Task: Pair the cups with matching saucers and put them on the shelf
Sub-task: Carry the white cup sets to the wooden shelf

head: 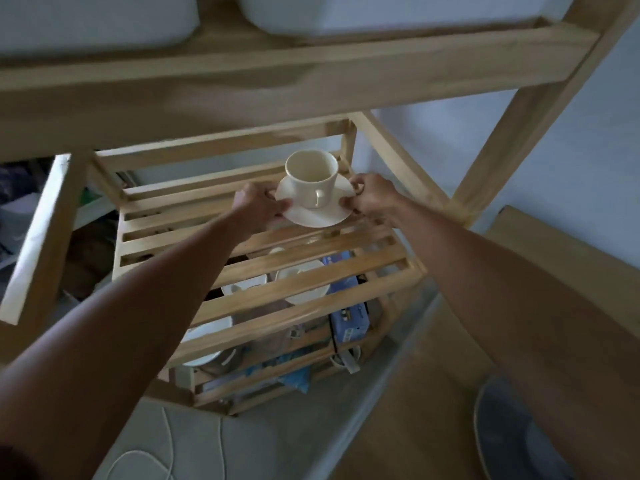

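head view: both arms reach forward into a slatted wooden shelf (311, 268). the left hand (258, 207) pinches the left rim of a cream saucer (313, 216), thumb on top, fingers hidden underneath. the right hand (370, 199) pinches the right rim the same way, fingers curled and mostly out of sight. a cream cup (311, 176) stands upright on the saucer, its handle turned toward the camera. the pair is at the back right of the middle shelf level; whether the saucer already rests on the slats or is just above them is hard to tell.

through the gaps between slats, the level below shows parts of white saucers (301, 280) and another white dish (207, 332), all cut up by the slats. a blue box (348, 322) lies there too; it carries printing, but it is too blurred to read. two white bins (104, 19) on the top level are cut off by the frame edge. the left side behind the shelf is dark and unclear.
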Tool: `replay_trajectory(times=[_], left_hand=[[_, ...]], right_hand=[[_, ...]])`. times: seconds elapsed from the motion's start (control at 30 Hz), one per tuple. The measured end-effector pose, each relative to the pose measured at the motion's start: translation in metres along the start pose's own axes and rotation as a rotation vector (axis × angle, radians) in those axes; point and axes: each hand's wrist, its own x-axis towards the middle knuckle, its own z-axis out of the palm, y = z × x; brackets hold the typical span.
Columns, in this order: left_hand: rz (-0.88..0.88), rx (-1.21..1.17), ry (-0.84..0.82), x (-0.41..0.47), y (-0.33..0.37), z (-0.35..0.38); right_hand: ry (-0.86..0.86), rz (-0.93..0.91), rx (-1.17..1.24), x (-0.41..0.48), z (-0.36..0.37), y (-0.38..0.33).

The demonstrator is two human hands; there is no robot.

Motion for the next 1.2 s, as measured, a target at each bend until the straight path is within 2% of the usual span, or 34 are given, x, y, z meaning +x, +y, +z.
replay_trajectory(times=[0.13,0.33,0.6,0.73,0.97,1.07,1.2], left_hand=[[0.096,0.208,-0.002,0.027,0.006,-0.001],[0.126,0.320,-0.002,0.056,0.009,0.004],[0.112,0.432,-0.061,0.074,0.011,0.003],[0.107,0.503,-0.007,0.073,0.009,0.004],[0.078,0.513,0.009,0.031,0.008,-0.013],[0.147,0.572,-0.018,-0.007,0.009,-0.019],[0.216,0.700,0.010,-0.068,0.015,-0.026]], right_hand=[[0.055,-0.002,0.017,0.031,0.006,0.002],[0.097,-0.014,-0.089,0.060,0.009,0.002],[0.127,-0.008,-0.113,0.071,0.014,0.004],[0.135,-0.007,-0.126,0.066,0.013,0.003],[0.094,-0.129,-0.210,0.026,0.003,0.008],[0.019,-0.168,-0.177,-0.006,-0.004,0.010],[-0.068,-0.179,-0.325,-0.061,-0.014,0.004]])
